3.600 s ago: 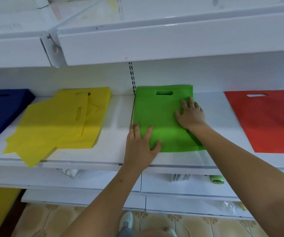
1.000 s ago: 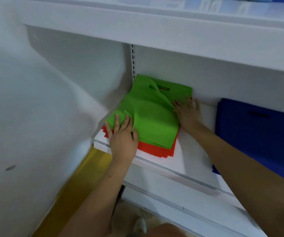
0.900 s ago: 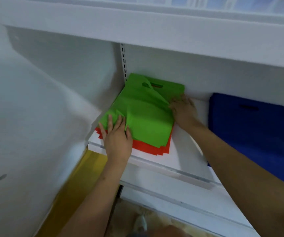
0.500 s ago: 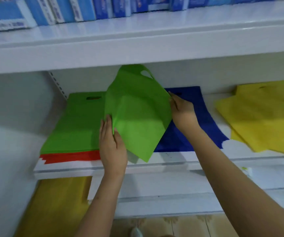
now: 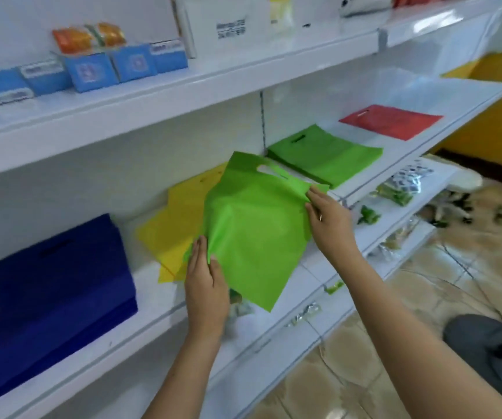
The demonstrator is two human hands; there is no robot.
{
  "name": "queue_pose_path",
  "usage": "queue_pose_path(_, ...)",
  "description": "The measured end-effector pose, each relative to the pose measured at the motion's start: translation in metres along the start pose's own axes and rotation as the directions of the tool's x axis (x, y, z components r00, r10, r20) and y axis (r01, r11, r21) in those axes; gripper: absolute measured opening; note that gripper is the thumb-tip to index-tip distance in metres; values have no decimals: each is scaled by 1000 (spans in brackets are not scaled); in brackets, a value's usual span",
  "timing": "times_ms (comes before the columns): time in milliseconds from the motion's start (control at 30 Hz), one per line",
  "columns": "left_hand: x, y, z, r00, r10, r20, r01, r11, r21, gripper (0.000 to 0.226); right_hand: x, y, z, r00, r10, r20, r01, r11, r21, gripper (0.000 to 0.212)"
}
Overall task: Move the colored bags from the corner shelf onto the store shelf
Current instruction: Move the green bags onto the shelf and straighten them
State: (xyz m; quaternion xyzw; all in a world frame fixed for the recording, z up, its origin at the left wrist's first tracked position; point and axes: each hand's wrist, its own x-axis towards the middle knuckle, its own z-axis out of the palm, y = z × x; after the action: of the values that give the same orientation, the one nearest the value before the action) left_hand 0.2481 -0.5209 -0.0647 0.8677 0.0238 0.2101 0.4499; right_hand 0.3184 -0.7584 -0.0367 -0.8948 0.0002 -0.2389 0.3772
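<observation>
I have 1 green bag [image 5: 252,231] in the air in front of the shelf [image 5: 443,114], held between both hands. My left hand [image 5: 206,285] pinches its lower left edge, thumb on the front and fingers behind; my right hand [image 5: 330,219] pinches the upper right edge just below the handle cutout. The bag hangs slack and bulges in the middle, with its bottom corner drooping below the shelf lip. It sits in front of the yellow bags [image 5: 171,231], with the blue pile [image 5: 56,300] well to the left. The green pile [image 5: 325,155] lies up and to the right, and the red bag [image 5: 392,120] beyond it. I judge the step to be carrying this bag over to that green pile. To do it well, I would pull the 2 grips apart so the cloth goes flat, raise the drooping corner clear of the lip, turn the cutout toward the back wall as on the pile, then lay it square on top and let go only once it rests flat.
</observation>
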Motion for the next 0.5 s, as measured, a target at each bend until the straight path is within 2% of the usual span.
queue_pose_path(67, 8, 21, 35, 997, 35, 73, -36, 999, 9, 56, 13, 34, -26, 999, 40, -16, -40, 999, -24, 36)
queue_pose_path(200, 31, 49, 103, 984, 79, 158, -84, 996, 23, 47, 49, 98, -56, 991, 121, -66, -125, 989, -74, 40)
queue_pose_path(500, 130, 96, 242, 968, 114, 224, -121, 992, 19, 50, 159, 201, -74, 964, 213, -159, -228, 970, -82, 42)
